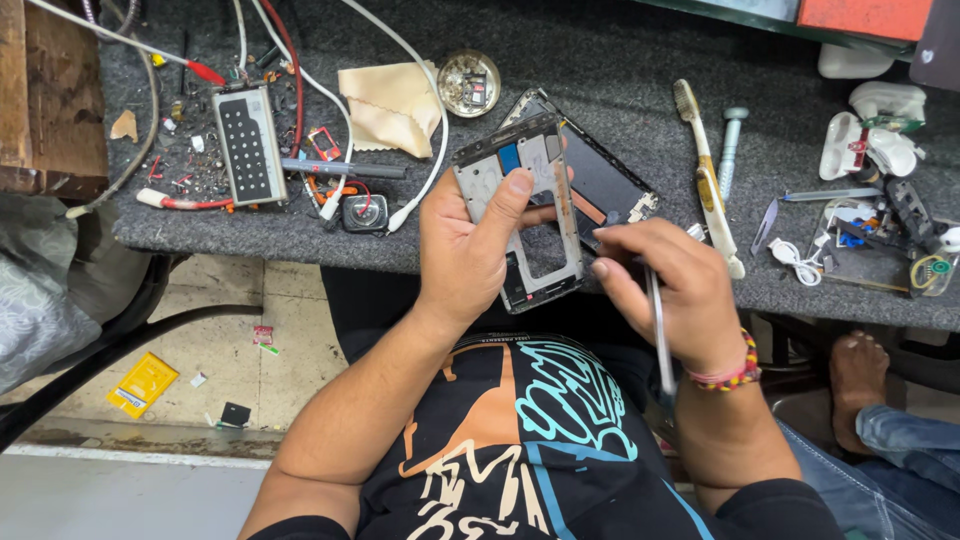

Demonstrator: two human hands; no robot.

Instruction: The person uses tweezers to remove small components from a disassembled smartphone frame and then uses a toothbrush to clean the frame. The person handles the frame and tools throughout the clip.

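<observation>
Your left hand [462, 245] holds the phone frame [520, 215] in a firm grip, with the thumb lying across its face and the other fingers behind it. The frame is in the air just in front of the bench [620, 60] edge, tilted, its top toward 12 o'clock. Behind it, toward 1 o'clock, the dark screen panel [605, 185] rests on the bench and appears to touch the frame.

Your right hand [668, 290] is closed around a thin metal tool [657, 335]. The shaft runs down toward 6 o'clock, over your lap; the working tip is hidden under your fingers, so I cannot tell where it touches.

Some risks, as I judge them:
- The frame is thin and has a large cut-out. If the thumb presses too hard, it may bend.
- If the tool slips, it can scratch the panel or prick your left fingers, which are very near.
- The frame hangs over the edge. A small part that comes loose would fall to the floor [250, 340], where litter already lies.
- At 3 o'clock the toothbrush [705, 170] and bolt [732, 140] lie close; your right elbow could push them.
</observation>
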